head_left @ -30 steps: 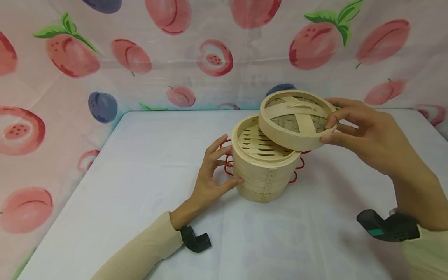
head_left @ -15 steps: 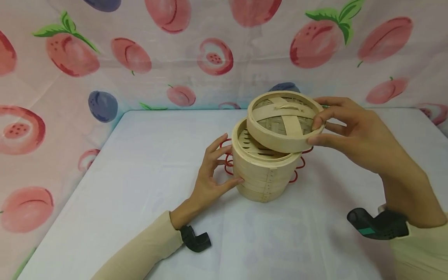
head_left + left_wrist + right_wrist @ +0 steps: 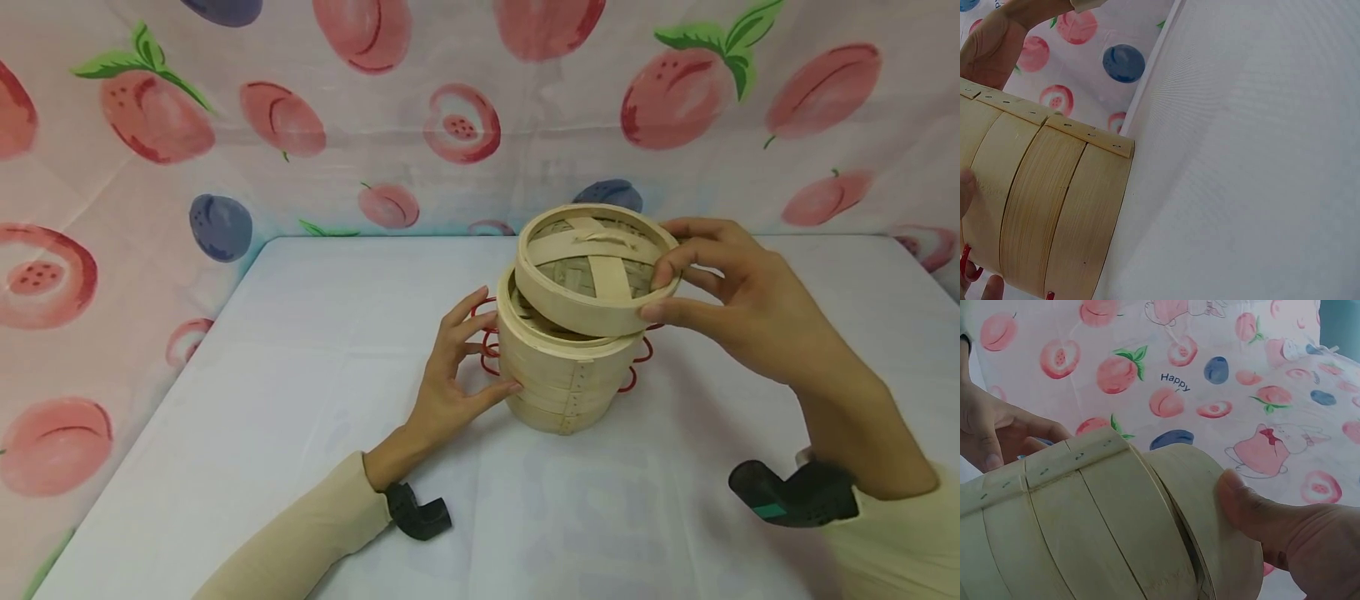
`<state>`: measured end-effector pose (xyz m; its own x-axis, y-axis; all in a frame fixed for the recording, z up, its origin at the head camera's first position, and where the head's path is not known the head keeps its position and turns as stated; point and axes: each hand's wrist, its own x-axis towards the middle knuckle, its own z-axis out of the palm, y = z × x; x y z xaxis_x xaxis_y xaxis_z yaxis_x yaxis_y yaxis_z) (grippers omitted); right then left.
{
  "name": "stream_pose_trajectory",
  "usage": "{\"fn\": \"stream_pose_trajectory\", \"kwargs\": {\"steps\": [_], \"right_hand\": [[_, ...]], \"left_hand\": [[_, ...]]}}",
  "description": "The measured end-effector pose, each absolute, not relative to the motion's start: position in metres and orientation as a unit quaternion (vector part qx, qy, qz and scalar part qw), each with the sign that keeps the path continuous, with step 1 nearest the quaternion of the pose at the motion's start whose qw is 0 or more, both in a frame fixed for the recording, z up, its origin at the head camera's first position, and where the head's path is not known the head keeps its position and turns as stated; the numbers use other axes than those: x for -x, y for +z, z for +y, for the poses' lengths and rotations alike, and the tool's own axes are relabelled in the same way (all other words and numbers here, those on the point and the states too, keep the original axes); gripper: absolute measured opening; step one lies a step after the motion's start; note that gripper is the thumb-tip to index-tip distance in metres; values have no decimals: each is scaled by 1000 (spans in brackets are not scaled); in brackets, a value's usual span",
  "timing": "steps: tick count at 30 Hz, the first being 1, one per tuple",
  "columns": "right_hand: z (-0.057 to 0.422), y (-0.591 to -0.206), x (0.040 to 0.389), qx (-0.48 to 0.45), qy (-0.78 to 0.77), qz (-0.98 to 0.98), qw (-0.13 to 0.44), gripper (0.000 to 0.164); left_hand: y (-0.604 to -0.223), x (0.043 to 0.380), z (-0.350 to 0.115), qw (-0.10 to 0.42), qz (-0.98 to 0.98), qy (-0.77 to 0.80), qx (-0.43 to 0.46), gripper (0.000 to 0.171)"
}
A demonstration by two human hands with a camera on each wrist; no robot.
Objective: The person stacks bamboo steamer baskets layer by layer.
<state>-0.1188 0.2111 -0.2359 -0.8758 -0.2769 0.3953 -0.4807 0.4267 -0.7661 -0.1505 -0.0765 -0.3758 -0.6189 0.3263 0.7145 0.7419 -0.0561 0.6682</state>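
A bamboo steamer (image 3: pixel 568 383) of stacked round tiers stands upright on the white table, with red loop handles on both sides. My left hand (image 3: pixel 450 371) holds its left side, thumb on the front wall and fingers among the red loops. Pinched at its right rim by my right hand (image 3: pixel 738 287), the woven bamboo lid (image 3: pixel 577 310) sits tilted over the top tier. The lid's raised edge covers most of the slatted floor inside. In the right wrist view a narrow dark gap shows between the lid (image 3: pixel 1210 494) and the tier below, with the thumb (image 3: pixel 1235 487) on the lid's wall.
The white tabletop (image 3: pixel 337 333) spreads around the steamer. Behind and to the left hangs a pink cloth (image 3: pixel 360 125) printed with peaches and blue fruit. A dark camera mount is strapped to each wrist.
My right hand has brought the lid leftward and slightly down, so it now covers more of the steamer's opening. The left hand and the steamer have stayed put.
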Motion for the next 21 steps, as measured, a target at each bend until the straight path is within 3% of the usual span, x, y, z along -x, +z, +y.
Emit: {"fn": "stream_pose_trajectory", "kwargs": {"steps": [21], "right_hand": [[197,-239,113,-232,480,-840,103,25]], "left_hand": [[-376,150,-76,172,-665,-608,398,86]]}}
